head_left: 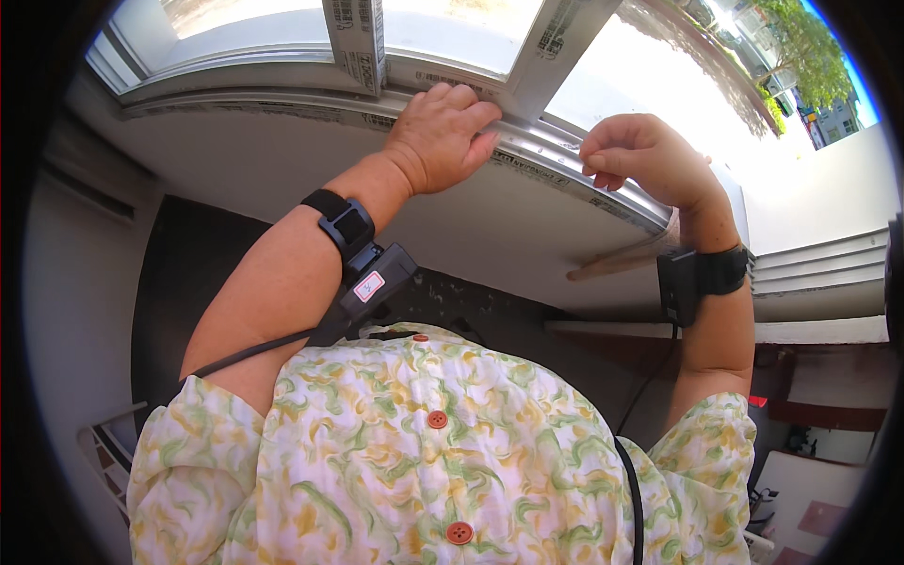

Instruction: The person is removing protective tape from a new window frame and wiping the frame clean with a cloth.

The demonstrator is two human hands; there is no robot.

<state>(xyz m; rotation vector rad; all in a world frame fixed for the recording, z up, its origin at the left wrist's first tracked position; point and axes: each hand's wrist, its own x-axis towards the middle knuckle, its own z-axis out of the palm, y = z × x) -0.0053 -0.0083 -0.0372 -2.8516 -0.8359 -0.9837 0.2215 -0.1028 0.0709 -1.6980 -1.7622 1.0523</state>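
My left hand (440,137) lies over the window frame (527,83) with its fingers curled onto the lower rail and its thumb pointing right. Its fingertips are hidden behind the knuckles. To the right, my right hand (650,160) hovers over the metal sliding track (546,151), thumb and fingers drawn together in a pinch. Something small and pale seems to show at those fingertips, too small to name. Bright grooves run along the track between both hands. Printed film strips cling to the frame.
Below the track is a pale wall (471,221) above a dark floor (202,254). A white ledge (819,330) juts out at the right, over reddish-brown furniture (819,412). A white metal rack (108,452) stands at the lower left. Cables run from both wrist straps.
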